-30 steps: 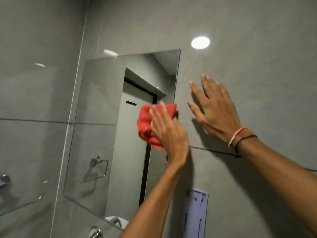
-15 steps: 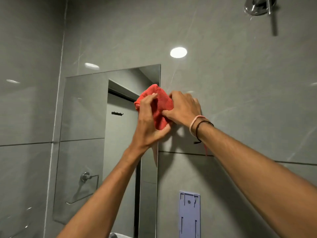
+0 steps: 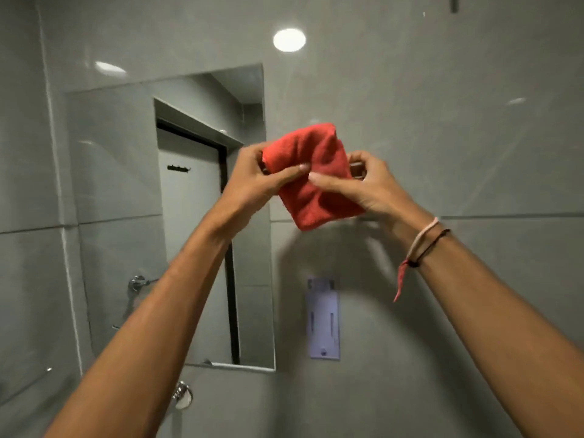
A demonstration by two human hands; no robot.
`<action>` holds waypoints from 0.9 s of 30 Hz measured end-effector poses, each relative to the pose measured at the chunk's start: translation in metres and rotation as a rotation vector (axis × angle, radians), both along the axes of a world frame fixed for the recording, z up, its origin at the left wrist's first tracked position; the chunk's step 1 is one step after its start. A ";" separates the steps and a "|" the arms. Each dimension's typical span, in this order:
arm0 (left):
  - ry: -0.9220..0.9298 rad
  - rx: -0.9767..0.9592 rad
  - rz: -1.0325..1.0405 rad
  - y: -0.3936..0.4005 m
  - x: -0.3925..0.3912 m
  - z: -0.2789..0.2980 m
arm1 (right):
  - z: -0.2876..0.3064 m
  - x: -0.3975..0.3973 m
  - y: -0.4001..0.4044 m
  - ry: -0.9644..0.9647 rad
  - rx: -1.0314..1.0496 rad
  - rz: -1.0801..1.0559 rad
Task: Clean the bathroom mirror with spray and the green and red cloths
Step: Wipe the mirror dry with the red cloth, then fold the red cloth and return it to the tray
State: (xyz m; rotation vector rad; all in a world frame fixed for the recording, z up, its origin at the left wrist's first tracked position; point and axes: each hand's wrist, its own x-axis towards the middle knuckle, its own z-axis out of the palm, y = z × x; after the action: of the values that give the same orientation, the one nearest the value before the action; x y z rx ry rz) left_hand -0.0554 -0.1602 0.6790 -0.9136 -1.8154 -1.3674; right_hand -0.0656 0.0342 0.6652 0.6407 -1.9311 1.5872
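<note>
A folded red cloth (image 3: pixel 311 177) is held up in front of the grey tiled wall, just right of the mirror's right edge. My left hand (image 3: pixel 256 181) grips its left side with the thumb across the front. My right hand (image 3: pixel 363 184) grips its right side, thumb on the front. The cloth is off the glass. The frameless mirror (image 3: pixel 126 216) hangs on the wall to the left and reflects a doorway. No green cloth or spray bottle is in view.
A pale purple wall bracket (image 3: pixel 323 320) is fixed below the cloth. A chrome knob (image 3: pixel 182 395) sits under the mirror's lower edge. A chrome fitting (image 3: pixel 136 283) shows in the mirror. Grey tiles (image 3: pixel 458 137) cover the wall.
My left hand pressed the red cloth on the mirror while my right lay flat on the wall. Both hands then took the cloth and drew it off the glass to the right.
</note>
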 end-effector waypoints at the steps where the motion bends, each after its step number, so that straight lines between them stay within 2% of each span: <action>1: -0.017 -0.094 -0.027 0.012 0.004 -0.003 | -0.009 0.012 0.017 -0.034 -0.042 0.045; 4: -0.079 -0.328 -0.077 0.050 0.013 -0.014 | -0.036 0.041 0.058 -0.108 -0.030 0.093; 7: -0.176 -0.353 -0.111 0.095 0.018 -0.052 | -0.080 0.065 0.099 -0.203 -0.119 0.048; 12: -0.624 -0.303 -0.294 0.160 0.016 -0.157 | -0.171 0.086 0.149 -0.303 -0.303 -0.026; 17: -1.106 -0.295 -0.440 0.216 0.024 -0.294 | -0.305 0.096 0.179 -0.462 -0.655 -0.235; 20: -1.279 -0.218 -0.333 0.240 0.033 -0.378 | -0.398 0.107 0.188 -0.605 -0.897 -0.352; 22: -1.347 -0.107 -0.231 0.250 0.037 -0.437 | -0.454 0.116 0.194 -0.767 -0.997 -0.391; 24: -1.420 -0.014 -0.125 0.255 0.045 -0.494 | -0.504 0.125 0.203 -0.990 -0.996 -0.381; 27: -1.444 0.042 0.057 0.260 0.053 -0.566 | -0.571 0.131 0.217 -1.314 -0.840 -0.403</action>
State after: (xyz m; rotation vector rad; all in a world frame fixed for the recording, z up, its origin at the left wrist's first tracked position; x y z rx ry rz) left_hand -0.0029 0.0998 0.1129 0.3887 -2.6686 -2.2546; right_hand 0.0659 0.2514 0.0942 -1.3367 -1.5486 2.4752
